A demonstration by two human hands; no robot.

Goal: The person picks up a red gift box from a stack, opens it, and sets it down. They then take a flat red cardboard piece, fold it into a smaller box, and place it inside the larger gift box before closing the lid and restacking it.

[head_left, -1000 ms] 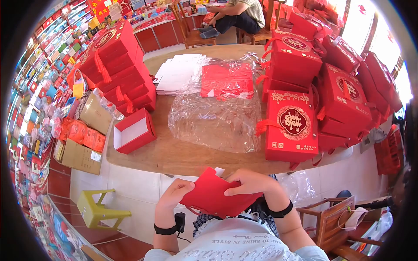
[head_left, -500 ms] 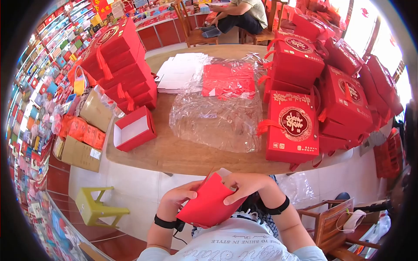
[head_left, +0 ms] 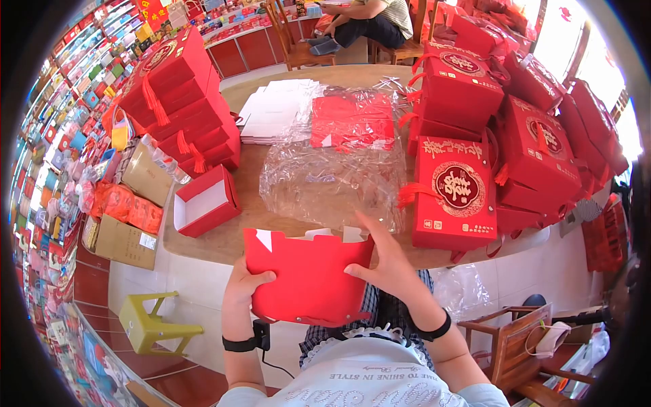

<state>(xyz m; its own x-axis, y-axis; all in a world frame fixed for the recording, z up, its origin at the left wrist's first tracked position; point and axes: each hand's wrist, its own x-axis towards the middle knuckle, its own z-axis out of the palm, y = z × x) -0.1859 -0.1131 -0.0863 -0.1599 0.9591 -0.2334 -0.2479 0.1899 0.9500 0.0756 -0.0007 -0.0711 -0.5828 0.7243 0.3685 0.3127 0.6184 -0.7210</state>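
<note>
Both hands clamped on one red card box blank (head_left: 306,277), held up in front of the chest at the near table edge; left hand (head_left: 241,285) grips its left side, thumb across the front; right hand (head_left: 383,261) grips the right side, fingers up behind the top corner; hands apart, one at each end. Blank is spread open and partly shaped, white inner flaps showing along the top edge, bottom curved and not closed; looks like an early fold, not yet a finished box.

Wooden table (head_left: 271,234) just beyond; crumpled clear plastic wrap (head_left: 332,183) in the middle, a stack of flat red blanks (head_left: 352,122) behind it still in plastic, flat white inserts (head_left: 274,112) beside those; so plenty left unfolded. One open red tray with white lining (head_left: 203,203) sits at the left table edge. Finished red gift boxes (head_left: 454,193) with gold emblem stacked on the right, more stacked on the left (head_left: 180,95); a good batch appears done. Another person sits on a chair (head_left: 366,24) far behind; yellow stool (head_left: 152,325) on the floor lower left.
</note>
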